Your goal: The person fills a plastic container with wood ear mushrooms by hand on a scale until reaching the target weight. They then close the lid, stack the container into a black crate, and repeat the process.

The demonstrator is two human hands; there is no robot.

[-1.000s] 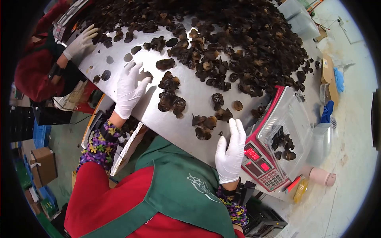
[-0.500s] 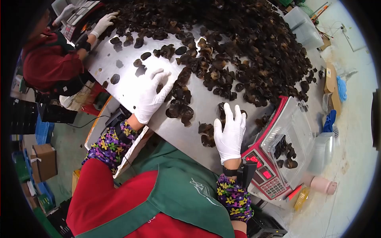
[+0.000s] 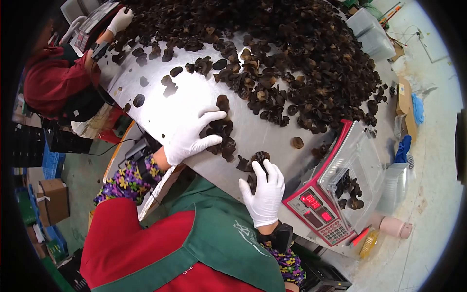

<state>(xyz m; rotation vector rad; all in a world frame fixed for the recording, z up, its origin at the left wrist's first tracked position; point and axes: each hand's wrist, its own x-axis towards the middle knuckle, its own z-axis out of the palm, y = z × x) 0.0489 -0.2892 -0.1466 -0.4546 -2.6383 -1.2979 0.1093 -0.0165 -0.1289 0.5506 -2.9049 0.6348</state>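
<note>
Both gloved hands work apart: my left hand [image 3: 190, 138] lies spread over a mushroom cluster [image 3: 221, 134], my right hand [image 3: 264, 191] curls round one dark mushroom [image 3: 259, 158] at the near table [image 3: 160, 104] edge; best lift lightly toward the scale tray [image 3: 357, 160] on the right.

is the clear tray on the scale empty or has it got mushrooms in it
Not empty, and far from full. The clear tray on the scale holds a few dark mushroom pieces; most of its floor is bare.
</note>
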